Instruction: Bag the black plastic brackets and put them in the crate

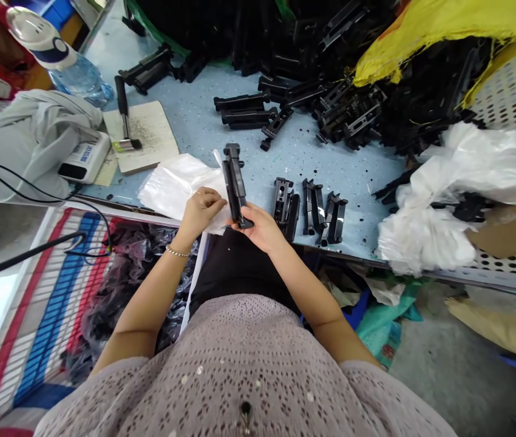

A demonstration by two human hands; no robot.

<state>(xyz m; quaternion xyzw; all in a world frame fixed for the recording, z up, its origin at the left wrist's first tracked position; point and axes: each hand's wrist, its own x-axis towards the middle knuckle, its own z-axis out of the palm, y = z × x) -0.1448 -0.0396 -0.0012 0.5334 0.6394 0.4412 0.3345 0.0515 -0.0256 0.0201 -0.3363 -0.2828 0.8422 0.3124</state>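
My right hand [260,227] is closed around the lower end of a long black plastic part [236,182], which stands up and away from me over the table's front edge. Close beside it, my left hand [202,209] has its thumb and fingertips pinched together on a thin white plastic bag [222,221]. Behind that hand lies a flat pile of white plastic bags [173,179]. To the right of the held part, several similar black parts [313,209] lie in a row near the front edge.
More black parts [244,112] are heaped at the back, beside a yellow woven sack [444,36]. A brush [124,115] rests on a board [153,133] at left, near a water bottle [64,67]. Crumpled white plastic [426,237] lies right. A striped bag [44,303] holds dark plastic bags [116,291].
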